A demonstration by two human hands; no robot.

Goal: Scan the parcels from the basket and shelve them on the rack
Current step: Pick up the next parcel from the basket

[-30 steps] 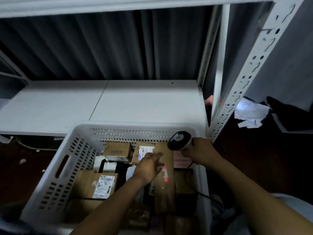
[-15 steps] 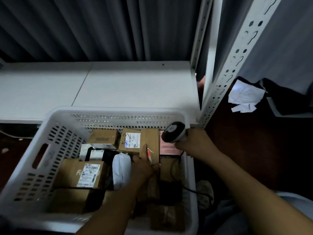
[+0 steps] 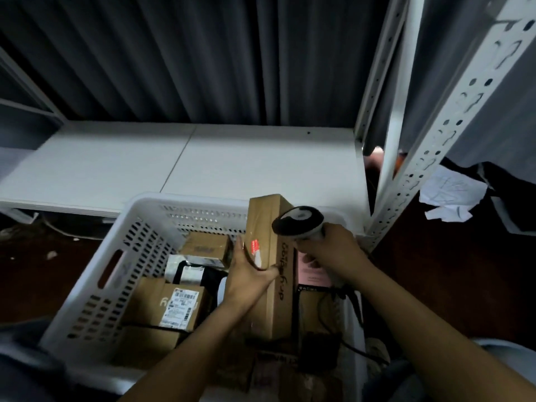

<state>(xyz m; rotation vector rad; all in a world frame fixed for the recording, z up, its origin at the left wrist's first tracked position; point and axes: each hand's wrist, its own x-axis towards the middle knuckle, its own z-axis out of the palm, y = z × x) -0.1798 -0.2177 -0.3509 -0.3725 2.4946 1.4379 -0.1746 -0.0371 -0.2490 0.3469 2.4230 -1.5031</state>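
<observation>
The left hand (image 3: 249, 275) grips a long brown cardboard box (image 3: 261, 221) with a red sticker, fingers and thumb curled round its middle. The box stands nearly on end, its lower end down among the other parcels in the white perforated plastic basket (image 3: 130, 227) and its upper end above the far rim. The right hand (image 3: 333, 250) is closed round the handle of a white and black handheld scanner (image 3: 298, 224), whose head sits just beside the box's upper right edge; whether they touch I cannot tell. In the basket lie a brown carton with a white barcode label (image 3: 177, 306), a small brown carton (image 3: 206, 248) and a pink parcel (image 3: 314, 274). Beyond the basket is the white rack shelf (image 3: 203, 163), with the rack's perforated white upright (image 3: 435, 146) at right.
</observation>
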